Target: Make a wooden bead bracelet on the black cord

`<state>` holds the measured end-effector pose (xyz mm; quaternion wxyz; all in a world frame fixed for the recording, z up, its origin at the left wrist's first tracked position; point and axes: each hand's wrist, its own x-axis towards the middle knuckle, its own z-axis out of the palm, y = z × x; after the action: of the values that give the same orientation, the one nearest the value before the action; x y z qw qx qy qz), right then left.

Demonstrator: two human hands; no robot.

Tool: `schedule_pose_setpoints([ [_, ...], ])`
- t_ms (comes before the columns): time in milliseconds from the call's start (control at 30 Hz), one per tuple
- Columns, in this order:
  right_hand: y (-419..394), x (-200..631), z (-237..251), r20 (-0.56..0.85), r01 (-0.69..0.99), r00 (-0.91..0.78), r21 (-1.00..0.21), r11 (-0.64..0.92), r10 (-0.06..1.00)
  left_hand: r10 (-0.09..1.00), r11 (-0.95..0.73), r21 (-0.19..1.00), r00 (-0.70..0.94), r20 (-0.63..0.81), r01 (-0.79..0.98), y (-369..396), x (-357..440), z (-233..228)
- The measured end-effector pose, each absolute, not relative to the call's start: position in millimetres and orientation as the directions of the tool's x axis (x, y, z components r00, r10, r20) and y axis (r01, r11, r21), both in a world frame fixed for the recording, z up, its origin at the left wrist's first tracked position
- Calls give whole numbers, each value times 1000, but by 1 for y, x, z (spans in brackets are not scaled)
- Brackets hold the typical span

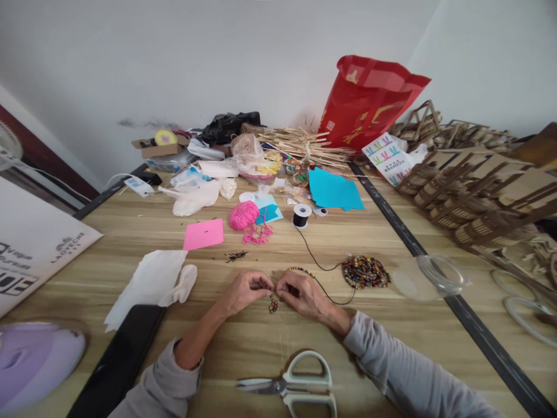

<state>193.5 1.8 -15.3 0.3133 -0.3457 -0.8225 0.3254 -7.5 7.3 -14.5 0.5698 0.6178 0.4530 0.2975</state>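
Working low over the counter, the left hand and right hand meet fingertip to fingertip, both sets of fingers pinched shut on a black cord between them, close enough to steady something small. What sits exactly at the pinch is too small to tell, probably a bead. That cord runs back to its spool, left standing so it can feed freely. A pile of beads lies just right of the right hand, within easy reach; a few loose beads lie just below the fingertips. Scissors lie near the forearms.
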Motion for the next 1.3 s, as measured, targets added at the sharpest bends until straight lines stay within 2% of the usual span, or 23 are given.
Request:
schedule_pose_setpoints([
  [600,3,193,-18,317,350,-561,-746,566,765,899,51,975,415,-138,214,6,-8,-18],
  [1300,3,194,-22,282,347,-548,-780,520,788,896,33,974,426,-128,223,6,-8,-19],
])
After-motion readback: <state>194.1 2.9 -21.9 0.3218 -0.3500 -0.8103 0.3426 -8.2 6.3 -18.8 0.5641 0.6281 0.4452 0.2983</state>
